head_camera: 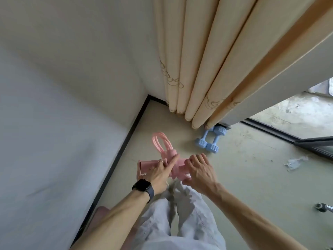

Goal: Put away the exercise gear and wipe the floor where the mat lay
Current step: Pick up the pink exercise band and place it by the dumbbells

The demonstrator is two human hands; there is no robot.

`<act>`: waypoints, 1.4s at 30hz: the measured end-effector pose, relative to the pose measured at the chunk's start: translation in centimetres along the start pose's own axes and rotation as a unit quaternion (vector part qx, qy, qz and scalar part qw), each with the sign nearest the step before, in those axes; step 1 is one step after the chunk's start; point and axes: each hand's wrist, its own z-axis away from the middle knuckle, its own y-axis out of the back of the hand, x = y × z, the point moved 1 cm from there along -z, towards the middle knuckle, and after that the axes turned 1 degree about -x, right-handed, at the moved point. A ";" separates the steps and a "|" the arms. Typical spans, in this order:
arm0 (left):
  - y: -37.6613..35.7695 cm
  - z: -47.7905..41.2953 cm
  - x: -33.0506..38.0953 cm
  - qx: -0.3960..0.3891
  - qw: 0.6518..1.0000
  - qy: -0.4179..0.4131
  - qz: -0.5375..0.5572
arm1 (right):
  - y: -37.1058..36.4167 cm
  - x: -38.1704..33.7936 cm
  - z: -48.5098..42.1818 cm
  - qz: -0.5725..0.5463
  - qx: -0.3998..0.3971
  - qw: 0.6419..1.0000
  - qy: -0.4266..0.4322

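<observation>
Putting gear away, my left hand [158, 175] and right hand [200, 170] grip the pink puller [146, 165]; next it probably needs lowering beside the dumbbells [210, 140].

Home room: curtains [196, 69], dumbbells [210, 139]

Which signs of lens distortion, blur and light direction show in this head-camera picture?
Head view: wide lens slants the curtain and wall; daylight enters by the glass door at right; left hand and right hand on the pink puller look soft.
</observation>
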 end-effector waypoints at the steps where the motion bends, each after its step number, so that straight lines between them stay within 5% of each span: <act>1: 0.3 -1.2 -0.4 0.002 1.000 0.009 -0.021 | -1.1 0.9 -1.2 -0.017 0.005 1.000 -0.001; 10: -4.0 -17.3 -6.2 -0.031 0.993 0.002 -0.112 | -11.8 6.2 -10.9 -0.134 -0.024 0.988 -0.072; 21: -12.1 -37.6 -11.8 -0.007 0.978 -0.133 -0.159 | -26.3 11.5 -21.8 -0.104 0.046 0.977 -0.178; 28: -18.5 -50.8 -15.7 0.189 0.933 -0.265 -0.155 | -35.4 16.4 -29.4 -0.050 0.166 0.958 -0.228; 31: -21.9 -54.6 -17.0 0.208 0.916 -0.290 -0.180 | -40.5 17.4 -31.4 -0.063 0.159 0.952 -0.253; 35: -26.1 -58.1 -19.8 0.154 0.943 -0.241 -0.172 | -46.8 18.3 -33.9 -0.118 0.048 0.960 -0.251; 42: -28.0 -59.4 -25.5 0.114 0.955 -0.148 -0.232 | -48.8 17.6 -36.1 -0.129 0.076 0.954 -0.259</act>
